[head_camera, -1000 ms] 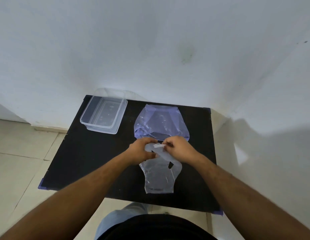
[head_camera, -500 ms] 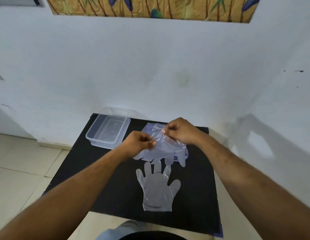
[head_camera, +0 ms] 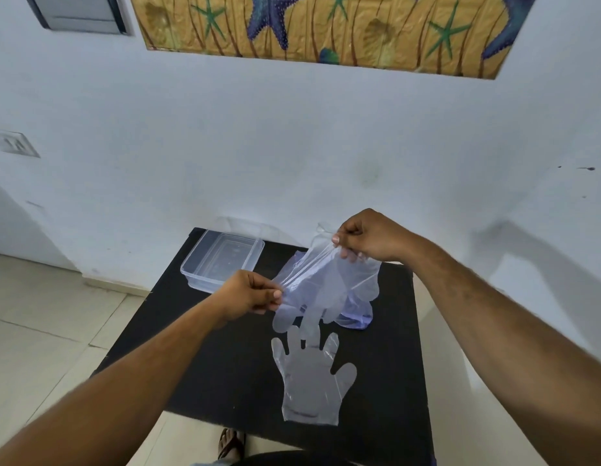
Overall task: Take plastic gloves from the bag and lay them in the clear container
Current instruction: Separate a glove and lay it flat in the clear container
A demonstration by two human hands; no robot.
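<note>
Both hands, left hand and right hand, pinch the thin, limp glove at its cuff (slippery film), fingers hanging below.

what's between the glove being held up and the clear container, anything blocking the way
Nothing visible blocks it. The held glove is pinched by the left hand and right hand, above the black table. The clear container sits open, to the left, with only bare table between. The flat glove lies nearer the person, off that path.
</note>
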